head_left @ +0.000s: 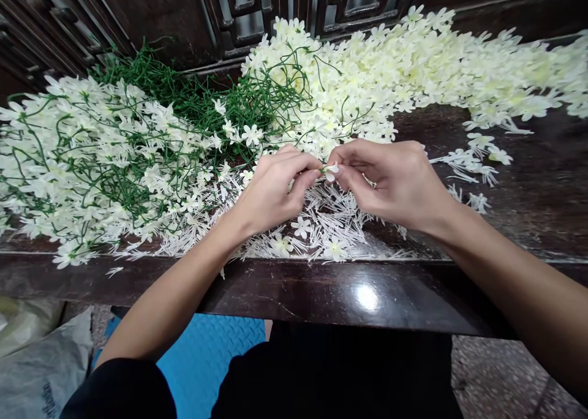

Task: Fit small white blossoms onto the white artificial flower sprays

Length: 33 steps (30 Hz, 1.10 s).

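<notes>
Between the fingertips of both hands is one small white artificial flower [331, 171]. My left hand [280, 183] pinches it at its green base, on the left. On the other side my right hand [386, 177] grips the white petals between thumb and forefinger. Below the hands lies a heap of thin white stamens [321, 217] with a few loose blossoms. Behind them are a tangle of green plastic stems [261, 97] and a large pile of cream-white petals [404, 64]. To the left spreads a pile of white flowers with green stems [101, 149].
Everything lies on a dark, glossy wooden bench [321, 290] with a carved lattice back [248, 8]. Small stamen clusters [478, 155] are scattered at the right. Below are a blue foam mat [215, 351] and pale plastic sacks [46, 364] at the lower left.
</notes>
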Tool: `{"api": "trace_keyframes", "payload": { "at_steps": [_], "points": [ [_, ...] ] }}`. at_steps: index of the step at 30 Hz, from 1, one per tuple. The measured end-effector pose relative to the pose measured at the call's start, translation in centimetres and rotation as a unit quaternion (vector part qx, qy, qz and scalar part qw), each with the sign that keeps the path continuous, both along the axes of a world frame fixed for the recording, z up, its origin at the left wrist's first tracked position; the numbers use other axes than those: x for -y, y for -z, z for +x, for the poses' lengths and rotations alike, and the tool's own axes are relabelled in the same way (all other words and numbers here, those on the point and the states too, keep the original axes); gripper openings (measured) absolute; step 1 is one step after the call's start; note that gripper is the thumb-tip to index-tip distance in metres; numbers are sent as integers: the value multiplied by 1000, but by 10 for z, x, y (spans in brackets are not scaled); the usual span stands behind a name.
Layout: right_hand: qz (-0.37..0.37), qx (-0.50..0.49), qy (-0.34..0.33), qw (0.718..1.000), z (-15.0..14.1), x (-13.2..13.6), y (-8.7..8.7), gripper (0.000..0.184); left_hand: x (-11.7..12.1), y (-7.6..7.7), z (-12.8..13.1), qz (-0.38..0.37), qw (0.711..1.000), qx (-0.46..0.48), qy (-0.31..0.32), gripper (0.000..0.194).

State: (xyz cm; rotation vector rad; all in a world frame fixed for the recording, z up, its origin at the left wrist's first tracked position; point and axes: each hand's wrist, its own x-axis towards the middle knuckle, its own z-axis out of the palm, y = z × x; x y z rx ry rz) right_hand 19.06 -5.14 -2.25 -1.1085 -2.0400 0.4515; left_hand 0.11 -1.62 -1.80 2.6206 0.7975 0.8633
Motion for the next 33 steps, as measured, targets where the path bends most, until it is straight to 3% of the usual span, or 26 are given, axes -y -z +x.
{"api": "trace_keyframes", "payload": {
  "at_steps": [7, 16, 26, 33],
  "points": [
    [-5, 12, 15, 1000, -1, 1, 1, 12, -1, 3, 0, 12, 1000, 7, 5, 16],
    [-5, -7, 12, 1000, -3, 3, -2, 11, -3, 5, -2, 82, 996, 8, 29, 19],
    [36, 3, 9, 999, -5, 4, 0, 15, -3, 7, -2, 119, 992, -15, 27, 21],
    [-39, -20, 39, 998, -9, 8, -3, 10, -3, 9, -3, 122, 991, -50, 10, 26]
  ]
}}
